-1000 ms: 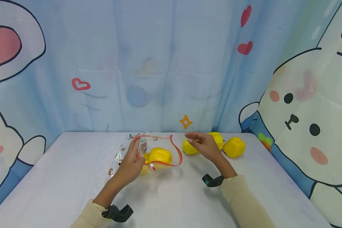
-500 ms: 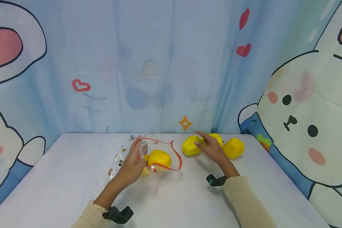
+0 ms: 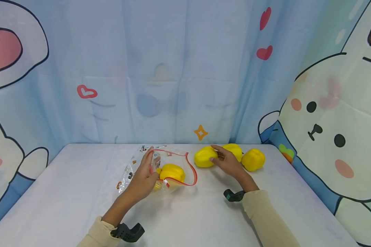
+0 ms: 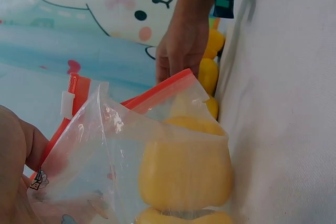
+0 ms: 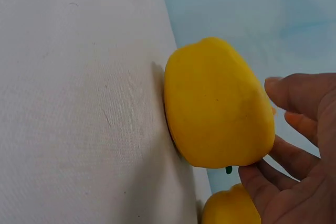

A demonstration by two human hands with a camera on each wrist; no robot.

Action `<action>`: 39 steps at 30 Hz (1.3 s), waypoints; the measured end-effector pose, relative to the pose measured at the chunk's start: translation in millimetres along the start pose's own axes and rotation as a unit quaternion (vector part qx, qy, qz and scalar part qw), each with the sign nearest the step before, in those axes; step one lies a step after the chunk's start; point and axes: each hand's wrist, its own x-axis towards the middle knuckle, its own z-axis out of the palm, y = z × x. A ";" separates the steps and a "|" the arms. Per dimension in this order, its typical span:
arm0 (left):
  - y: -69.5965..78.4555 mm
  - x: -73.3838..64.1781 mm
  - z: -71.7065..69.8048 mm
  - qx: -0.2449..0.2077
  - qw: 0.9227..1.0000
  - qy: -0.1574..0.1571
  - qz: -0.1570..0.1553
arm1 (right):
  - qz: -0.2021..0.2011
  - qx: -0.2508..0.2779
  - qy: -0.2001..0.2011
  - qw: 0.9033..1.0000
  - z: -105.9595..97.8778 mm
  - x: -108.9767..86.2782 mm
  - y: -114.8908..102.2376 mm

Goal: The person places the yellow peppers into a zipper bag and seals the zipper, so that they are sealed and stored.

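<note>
My left hand [image 3: 146,175] grips the rim of a clear plastic slider bag [image 3: 188,168] with a red zip edge, its mouth held apart toward the right. Inside lie yellow bell peppers [image 4: 186,169]; in the left wrist view one sits above another. At the right, my right hand [image 3: 228,161] has thumb and fingers about another yellow bell pepper [image 5: 218,103]. In the right wrist view its fingers touch the stem end, and the thumb tip is at the pepper's side. Some fingertips are hidden behind the pepper.
Two more yellow bell peppers stand by the right hand: one behind it [image 3: 233,151], one to its right [image 3: 253,160]. A white cloth covers the table [image 3: 80,192]. A blue cartoon curtain [image 3: 160,68] hangs along the back edge.
The right hand first drew back to the right, then closed in about the nearest pepper, which has shifted slightly left. The left hand and bag have barely moved.
</note>
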 end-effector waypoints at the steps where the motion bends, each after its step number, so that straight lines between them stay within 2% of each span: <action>1: 0.2 0.1 -0.1 0.002 1.000 -0.001 0.001 | -0.002 0.000 0.004 1.000 0.4 0.2 -0.2; 11: 2.0 0.4 -0.8 -0.003 1.000 -0.009 -0.007 | -0.002 0.000 0.038 0.999 3.3 1.6 0.6; 16: 1.8 0.1 -1.4 -0.002 1.000 -0.009 -0.005 | 0.015 0.007 0.025 1.000 3.9 1.6 0.3; 24: 0.0 0.3 -1.4 0.000 1.000 -0.010 -0.003 | 0.027 0.012 -0.027 0.999 6.6 1.5 -0.3; 39: 1.3 0.2 -2.8 -0.010 1.000 -0.013 -0.008 | 0.042 0.041 0.004 0.998 12.7 3.6 2.0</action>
